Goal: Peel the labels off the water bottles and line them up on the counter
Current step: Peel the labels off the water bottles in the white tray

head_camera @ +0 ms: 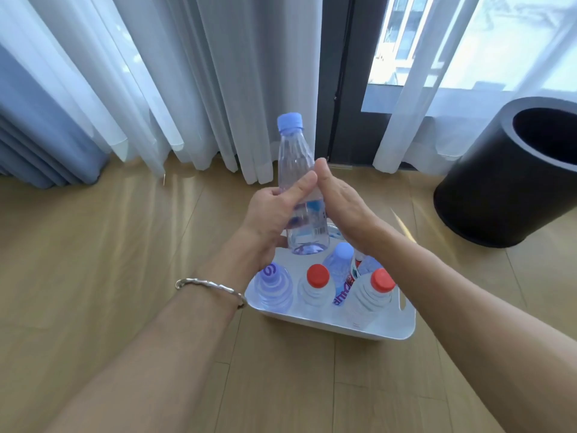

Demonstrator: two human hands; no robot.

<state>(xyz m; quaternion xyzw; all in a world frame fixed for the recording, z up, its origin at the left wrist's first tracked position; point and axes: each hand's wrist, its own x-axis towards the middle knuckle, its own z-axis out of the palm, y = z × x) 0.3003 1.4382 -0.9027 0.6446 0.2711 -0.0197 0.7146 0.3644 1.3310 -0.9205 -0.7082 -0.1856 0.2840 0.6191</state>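
I hold a clear water bottle (pixel 295 164) with a pale blue cap upright above a white bin (pixel 387 326). My left hand (pixel 274 217) grips its middle, thumb across the blue and white label (pixel 309 220). My right hand (pixel 340 201) lies against the bottle's right side at the label, fingers hidden behind it. In the bin stand a bottle with a blue cap (pixel 273 287), two red-capped bottles (pixel 317 285) (pixel 374 292), and another blue-capped bottle (pixel 338 264) still wearing its label.
The bin sits on a wooden floor (pixel 125 245). A black round waste bin (pixel 505 179) stands at the right. White sheer curtains (pixel 187 82) and a dark window frame (pixel 343 73) run along the back.
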